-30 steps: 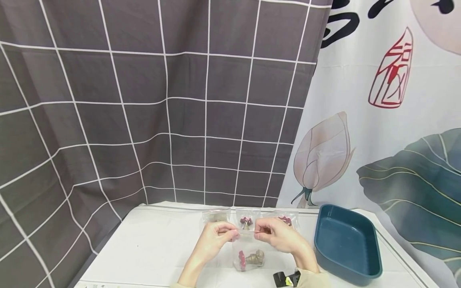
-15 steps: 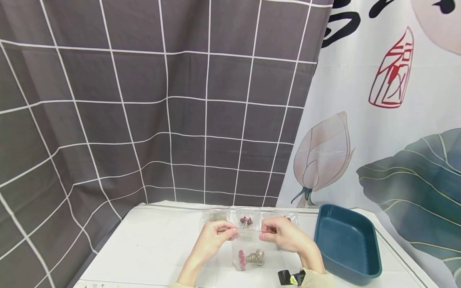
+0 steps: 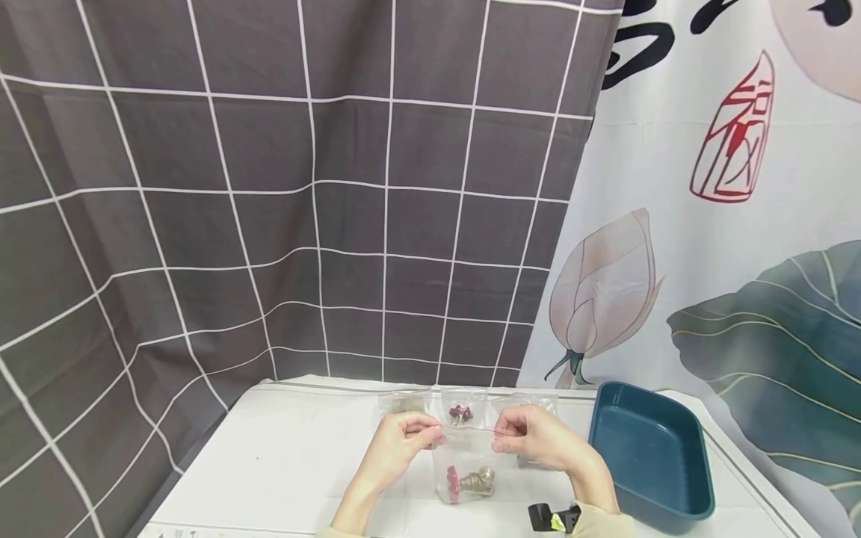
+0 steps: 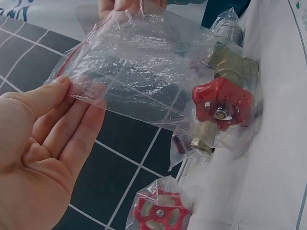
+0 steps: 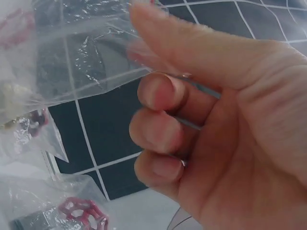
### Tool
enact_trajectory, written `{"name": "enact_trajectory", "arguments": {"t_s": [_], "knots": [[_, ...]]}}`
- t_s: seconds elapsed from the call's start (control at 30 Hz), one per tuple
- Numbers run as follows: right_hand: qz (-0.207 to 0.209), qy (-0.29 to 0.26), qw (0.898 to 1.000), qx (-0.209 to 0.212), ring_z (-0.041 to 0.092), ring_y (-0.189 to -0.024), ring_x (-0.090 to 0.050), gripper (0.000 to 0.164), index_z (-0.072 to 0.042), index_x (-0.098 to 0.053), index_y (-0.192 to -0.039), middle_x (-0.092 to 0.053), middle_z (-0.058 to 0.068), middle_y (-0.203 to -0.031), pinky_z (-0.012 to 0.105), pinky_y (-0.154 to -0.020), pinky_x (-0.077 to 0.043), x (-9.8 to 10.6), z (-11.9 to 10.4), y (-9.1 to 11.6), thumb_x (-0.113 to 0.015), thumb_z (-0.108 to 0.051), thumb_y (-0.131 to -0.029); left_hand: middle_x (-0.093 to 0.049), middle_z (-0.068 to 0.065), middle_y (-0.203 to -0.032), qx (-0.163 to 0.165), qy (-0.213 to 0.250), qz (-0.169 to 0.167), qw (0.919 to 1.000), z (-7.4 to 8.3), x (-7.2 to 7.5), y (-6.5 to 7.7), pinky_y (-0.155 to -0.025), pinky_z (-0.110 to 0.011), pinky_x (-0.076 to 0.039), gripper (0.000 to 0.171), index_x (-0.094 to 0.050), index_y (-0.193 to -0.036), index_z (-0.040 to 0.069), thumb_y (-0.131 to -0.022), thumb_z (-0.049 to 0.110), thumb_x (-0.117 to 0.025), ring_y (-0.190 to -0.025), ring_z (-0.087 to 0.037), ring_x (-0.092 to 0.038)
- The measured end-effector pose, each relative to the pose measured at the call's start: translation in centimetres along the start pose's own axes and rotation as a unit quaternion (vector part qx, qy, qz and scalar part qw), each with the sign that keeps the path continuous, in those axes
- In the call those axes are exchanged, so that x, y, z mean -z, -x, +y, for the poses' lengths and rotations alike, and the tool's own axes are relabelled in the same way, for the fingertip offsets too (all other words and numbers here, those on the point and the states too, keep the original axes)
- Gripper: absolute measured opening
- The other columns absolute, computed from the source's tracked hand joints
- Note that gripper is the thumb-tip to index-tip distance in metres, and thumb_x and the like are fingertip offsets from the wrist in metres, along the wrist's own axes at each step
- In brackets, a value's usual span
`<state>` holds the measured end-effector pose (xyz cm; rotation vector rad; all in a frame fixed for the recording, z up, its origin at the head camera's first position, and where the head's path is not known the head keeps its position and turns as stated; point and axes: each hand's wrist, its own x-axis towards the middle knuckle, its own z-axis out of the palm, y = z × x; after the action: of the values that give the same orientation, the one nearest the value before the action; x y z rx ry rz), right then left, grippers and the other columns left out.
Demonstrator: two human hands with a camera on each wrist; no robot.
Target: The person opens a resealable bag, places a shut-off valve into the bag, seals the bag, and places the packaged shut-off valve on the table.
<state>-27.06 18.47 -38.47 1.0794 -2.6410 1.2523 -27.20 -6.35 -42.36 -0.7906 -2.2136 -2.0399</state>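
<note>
A clear zip-lock bag with a red seal line hangs between my two hands. At its bottom lies a brass gate valve with a red handwheel, seen close up in the left wrist view. My left hand pinches the bag's top left corner between thumb and index finger; the other fingers extend behind the plastic. At the opposite top corner, my right hand pinches the same edge with thumb and index finger, its remaining fingers curled in. Its fingertips are partly blurred in the right wrist view.
Behind the hands, several more bagged valves lie in a row, including a middle one with a red wheel. A blue tray stands at the right of the white table. A grey checked curtain hangs behind.
My right hand has slid rightward along the bag's top edge, leaving a longer stretch of red seal visible between the hands. My left hand has stayed nearly still.
</note>
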Motion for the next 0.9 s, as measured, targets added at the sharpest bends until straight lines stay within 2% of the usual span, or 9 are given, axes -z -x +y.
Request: {"name": "enact_trajectory", "arguments": {"t_s": [0.23,0.33,0.53,0.7,0.9], "knots": [[0.017,-0.015,0.998,0.051,-0.002,-0.048,-0.034,0.019,-0.007,-0.052,-0.063,-0.039,-0.003,-0.051,0.013,-0.04,-0.028,-0.2,0.6,-0.1,-0.063,0.0,-0.077,-0.064,-0.019,-0.085,-0.003,-0.002,0.0,1.0,0.0,0.0,0.0,-0.072,-0.032,-0.05,0.017,-0.061,-0.093,-0.007,-0.083,0.007,-0.059,-0.079,-0.032,-0.062],[0.015,-0.017,0.999,0.046,-0.002,-0.049,-0.035,0.016,-0.007,-0.054,-0.065,-0.04,-0.004,-0.052,0.014,-0.041,-0.03,-0.1,0.8,0.0,-0.063,-0.002,-0.077,-0.064,-0.019,-0.085,-0.004,-0.003,0.0,1.0,0.0,0.0,0.0,-0.072,-0.032,-0.05,0.017,-0.061,-0.092,-0.006,-0.083,0.007,-0.059,-0.079,-0.031,-0.062],[0.002,-0.033,0.999,0.011,0.0,-0.052,-0.041,0.01,-0.008,-0.06,-0.075,-0.048,-0.001,-0.056,0.018,-0.045,-0.038,0.2,1.1,0.4,-0.069,-0.011,-0.074,-0.064,-0.019,-0.085,-0.003,-0.006,0.002,1.0,-0.1,0.0,0.1,-0.071,-0.033,-0.05,0.016,-0.061,-0.092,-0.006,-0.083,0.007,-0.059,-0.079,-0.031,-0.062],[-0.006,-0.057,0.998,0.021,0.001,-0.054,-0.043,0.008,-0.005,-0.059,-0.075,-0.05,0.005,-0.059,0.019,-0.045,-0.04,0.4,1.1,0.7,-0.066,-0.008,-0.077,-0.064,-0.018,-0.085,0.001,-0.003,0.004,1.0,0.0,-0.1,0.1,-0.071,-0.033,-0.05,0.016,-0.061,-0.093,-0.006,-0.083,0.007,-0.059,-0.08,-0.031,-0.062],[-0.003,-0.07,0.997,0.038,0.001,-0.049,-0.04,0.01,-0.004,-0.056,-0.072,-0.044,0.017,-0.055,0.016,-0.04,-0.034,0.4,1.3,0.8,-0.058,0.001,-0.081,-0.064,-0.019,-0.085,0.0,0.005,0.002,1.0,-0.4,-0.1,0.0,-0.071,-0.033,-0.05,0.018,-0.06,-0.093,-0.007,-0.082,0.007,-0.059,-0.08,-0.031,-0.062]]}}
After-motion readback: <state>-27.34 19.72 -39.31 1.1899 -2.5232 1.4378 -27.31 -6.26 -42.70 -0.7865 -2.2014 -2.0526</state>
